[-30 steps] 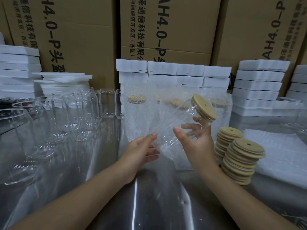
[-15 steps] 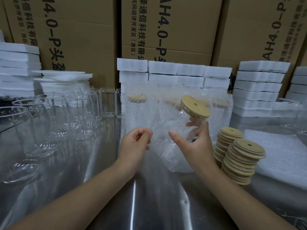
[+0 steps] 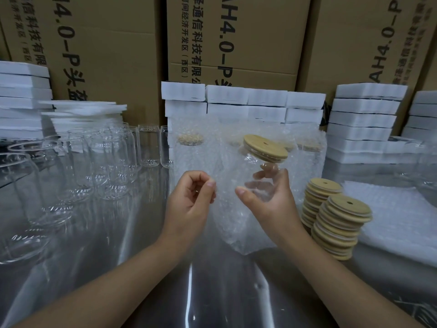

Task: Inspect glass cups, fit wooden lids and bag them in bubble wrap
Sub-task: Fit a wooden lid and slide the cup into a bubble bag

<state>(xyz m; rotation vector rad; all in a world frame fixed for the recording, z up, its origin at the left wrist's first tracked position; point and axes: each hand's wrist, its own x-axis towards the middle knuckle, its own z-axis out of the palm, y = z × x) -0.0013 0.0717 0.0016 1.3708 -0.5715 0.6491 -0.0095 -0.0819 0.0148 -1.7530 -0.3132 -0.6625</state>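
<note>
Lidded cup at the bag's mouth – one unit in the middle of bagging

The right hand [image 3: 269,204] curls round a glass cup [image 3: 250,166], held tilted above the steel table [image 3: 142,268] with its wooden lid [image 3: 266,147] already seated. The left hand [image 3: 189,204], fingers curled in, pinches the edge of a bubble-wrap bag [image 3: 236,233] that hangs between the hands down to the table. Whether the cup's base has entered the bag yet I cannot tell. For this cup, inspection and lidding look finished and the bagging is left. Several bagged cups [image 3: 189,147] stand behind – so the job is under way – but a cluster of bare glass cups [image 3: 111,162] at the left, two stacks of lids [image 3: 340,228] and a pile of bubble wrap [image 3: 402,216] at the right suggest much remains.
</note>
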